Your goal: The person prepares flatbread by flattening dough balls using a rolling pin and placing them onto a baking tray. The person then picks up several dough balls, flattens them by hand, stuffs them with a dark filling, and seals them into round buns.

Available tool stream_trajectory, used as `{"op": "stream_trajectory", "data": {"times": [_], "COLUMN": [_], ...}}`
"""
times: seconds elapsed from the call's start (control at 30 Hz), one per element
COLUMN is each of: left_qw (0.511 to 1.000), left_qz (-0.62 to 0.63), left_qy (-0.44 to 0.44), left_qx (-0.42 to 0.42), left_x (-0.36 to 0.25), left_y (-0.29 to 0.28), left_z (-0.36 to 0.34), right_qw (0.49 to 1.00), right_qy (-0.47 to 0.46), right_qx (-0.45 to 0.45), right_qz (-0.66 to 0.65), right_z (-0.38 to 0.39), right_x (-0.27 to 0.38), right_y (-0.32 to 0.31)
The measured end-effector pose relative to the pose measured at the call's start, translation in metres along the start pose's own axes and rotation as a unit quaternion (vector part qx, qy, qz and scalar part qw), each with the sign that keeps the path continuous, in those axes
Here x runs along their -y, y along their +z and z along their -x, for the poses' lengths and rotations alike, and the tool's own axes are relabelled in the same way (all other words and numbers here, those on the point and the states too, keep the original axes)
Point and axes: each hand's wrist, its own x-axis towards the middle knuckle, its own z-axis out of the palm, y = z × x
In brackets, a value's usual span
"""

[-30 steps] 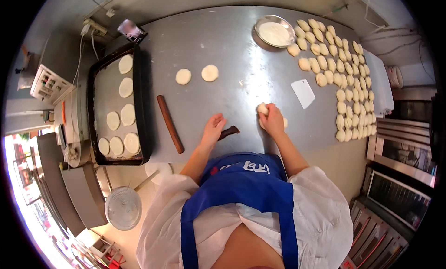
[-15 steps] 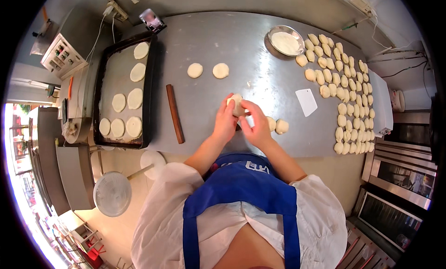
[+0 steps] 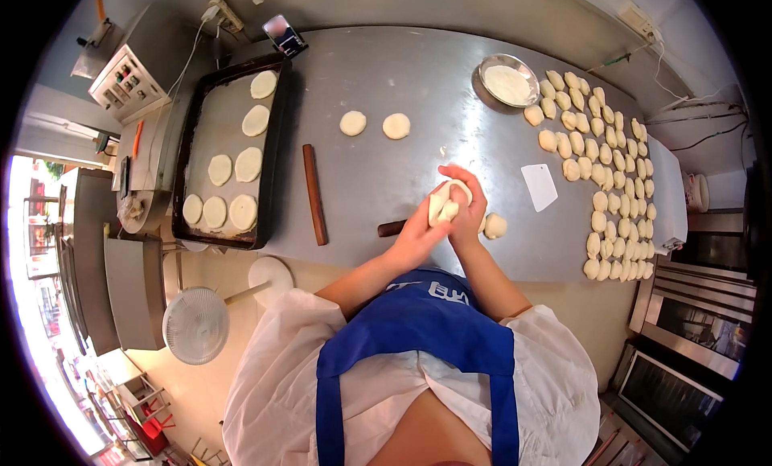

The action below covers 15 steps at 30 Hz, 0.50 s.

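Observation:
Over the near middle of the steel table, both my hands are closed around one piece of pale dough [image 3: 441,206], which looks folded or squeezed open between them. My left hand [image 3: 420,231] cups it from the left, and my right hand [image 3: 470,217] wraps its right side with the thumb pressed in. Just left of my hands lies the end of a dark wooden stick [image 3: 392,228]. Beside my right hand rests a dough ball [image 3: 495,225], with another partly hidden behind the hand. Two flat dough rounds, a left one [image 3: 353,123] and a right one [image 3: 396,126], lie farther off.
To the left, a black-rimmed baking tray [image 3: 266,188] holds several flat dough rounds. A brown rolling pin [image 3: 315,194] lies alongside it. Rightward are a white scraper [image 3: 539,187], a metal bowl of flour [image 3: 507,82] and many rows of dough pieces [image 3: 605,154]. A phone [image 3: 285,36] stands at the back.
My hands have come closer together around the dough, which now appears folded rather than round. They have shifted right, uncovering the dark stick's end. The whole view has moved slightly.

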Motion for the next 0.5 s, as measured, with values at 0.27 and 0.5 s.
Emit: {"op": "stream_trajectory", "data": {"times": [0.27, 0.5], "left_qw": [0.981, 0.987], "left_qz": [0.183, 0.122], "left_qy": [0.001, -0.069], "left_qx": [-0.069, -0.073], "left_x": [-0.033, -0.018], "left_y": [-0.001, 0.007], "left_z": [-0.012, -0.004], "right_qw": [0.955, 0.880], "right_qy": [-0.218, -0.280], "right_qx": [0.138, 0.124], "right_qz": [0.149, 0.364], "right_z": [0.000, -0.005], "right_x": [0.024, 0.040], "right_y": [0.019, 0.015]}}
